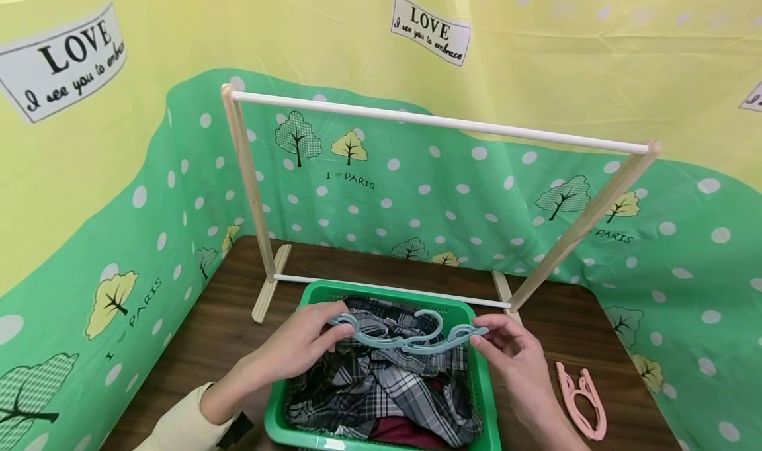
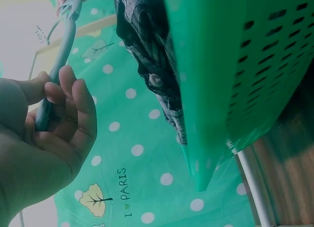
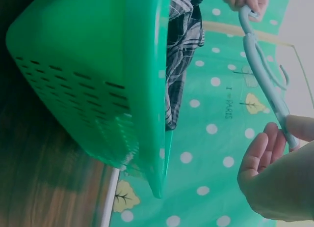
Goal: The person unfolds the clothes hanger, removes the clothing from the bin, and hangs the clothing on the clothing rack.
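A light blue folding clothes hanger (image 1: 405, 344) is held spread out above a green basket (image 1: 487, 398), its hook tipped toward the back. My left hand (image 1: 306, 338) pinches the hanger's left end between thumb and fingers; the left wrist view shows the fingers (image 2: 83, 101) curled round that arm. At the other end, my right hand (image 1: 514, 355) pinches the tip between thumb and forefinger. In the right wrist view the hanger (image 3: 262, 72) runs from one hand to the other. Plaid clothes (image 1: 381, 385) in black, grey and white fill the basket, with some dark red cloth (image 1: 411, 431) among them.
Behind the basket stands a wooden rack with a white top rail (image 1: 440, 122) and a lower white bar (image 1: 393, 289). A pink folded hanger (image 1: 582, 401) lies on the brown table (image 1: 196, 345) to the right. Printed green and yellow cloth hangs around the table.
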Available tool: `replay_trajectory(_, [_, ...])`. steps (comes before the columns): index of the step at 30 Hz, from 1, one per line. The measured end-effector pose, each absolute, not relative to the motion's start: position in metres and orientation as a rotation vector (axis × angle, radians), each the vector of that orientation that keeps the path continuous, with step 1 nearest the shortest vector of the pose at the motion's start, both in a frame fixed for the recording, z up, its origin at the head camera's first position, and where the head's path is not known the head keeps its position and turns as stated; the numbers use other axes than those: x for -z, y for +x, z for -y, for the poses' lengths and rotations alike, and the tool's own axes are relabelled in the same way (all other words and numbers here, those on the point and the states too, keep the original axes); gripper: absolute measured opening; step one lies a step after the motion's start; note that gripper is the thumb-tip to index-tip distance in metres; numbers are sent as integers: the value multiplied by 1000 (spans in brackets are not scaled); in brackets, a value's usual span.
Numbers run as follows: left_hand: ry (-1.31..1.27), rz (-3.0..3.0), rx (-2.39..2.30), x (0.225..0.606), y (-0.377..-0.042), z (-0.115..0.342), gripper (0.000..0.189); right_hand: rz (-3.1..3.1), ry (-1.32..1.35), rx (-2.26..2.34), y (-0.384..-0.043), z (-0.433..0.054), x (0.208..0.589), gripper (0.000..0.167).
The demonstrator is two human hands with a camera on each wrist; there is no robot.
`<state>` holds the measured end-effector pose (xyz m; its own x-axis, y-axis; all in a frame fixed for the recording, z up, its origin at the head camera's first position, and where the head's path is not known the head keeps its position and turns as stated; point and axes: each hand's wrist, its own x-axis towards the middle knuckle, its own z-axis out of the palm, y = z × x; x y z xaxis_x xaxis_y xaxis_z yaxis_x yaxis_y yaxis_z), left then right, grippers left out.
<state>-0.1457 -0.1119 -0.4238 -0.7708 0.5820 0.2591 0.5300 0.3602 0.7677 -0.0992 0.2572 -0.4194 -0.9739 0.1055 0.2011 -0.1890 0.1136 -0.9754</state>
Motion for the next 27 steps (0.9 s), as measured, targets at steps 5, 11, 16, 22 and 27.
replay_trajectory(5, [1006,-2553,-1470,426,-145,113,19,2173,27,-2018,-100,-262,423,20])
replay_trajectory(11, [979,-2552,-1557,427,-144,112,18,2183,-10,-2110,-100,-265,426,26])
replay_trajectory(16, [974,-2534,-1583,429,-143,112,19,2209,28,-2113,-100,-267,426,25])
replay_trajectory(22, [925,-2531,-1666,428,-141,109,19,2255,123,-2113,-98,-270,427,29])
replay_trajectory(27, [957,-2471,-1768,426,-140,104,16,2343,209,-2068,-96,-267,429,32])
